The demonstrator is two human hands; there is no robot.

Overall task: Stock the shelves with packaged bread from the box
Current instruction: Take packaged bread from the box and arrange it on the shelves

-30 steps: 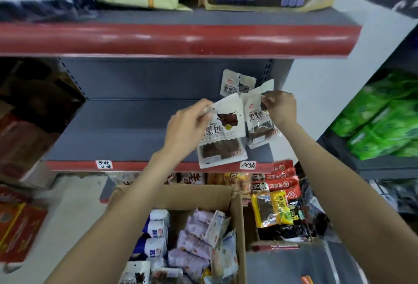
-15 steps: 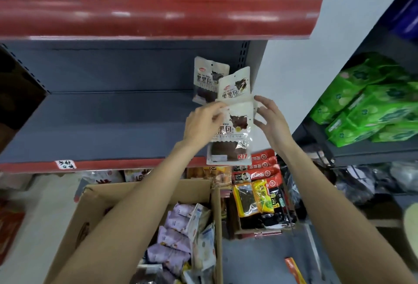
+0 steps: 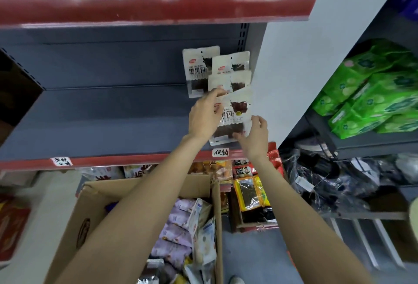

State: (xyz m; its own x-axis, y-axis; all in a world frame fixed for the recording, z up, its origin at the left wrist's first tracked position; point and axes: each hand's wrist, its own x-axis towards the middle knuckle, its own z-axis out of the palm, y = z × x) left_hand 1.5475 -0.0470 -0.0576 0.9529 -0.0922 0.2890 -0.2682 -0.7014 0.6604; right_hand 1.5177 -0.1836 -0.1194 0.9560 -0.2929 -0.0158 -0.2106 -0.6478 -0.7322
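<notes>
- The grey shelf (image 3: 95,123) with its red front lip runs across in front of me; another shelf with a red edge sits above it.
- The cardboard box (image 3: 144,190) stands open on the floor below my arms, holding purple and white bread packs (image 3: 178,229).
- Green packs (image 3: 373,93) are stacked on a side rack to my right.
- Four white-and-brown bread packets stand at the right end of the shelf: the back packet (image 3: 197,70) leans on the rear wall, two more overlap in front of it, and the front packet (image 3: 235,117) is nearest the lip.
- My left hand (image 3: 204,115) pinches the front packet's upper left edge, fingers curled round it.
- My right hand (image 3: 254,135) touches its lower right corner with loose, spread fingers.
- A white tag (image 3: 221,152) sits on the lip just below.
</notes>
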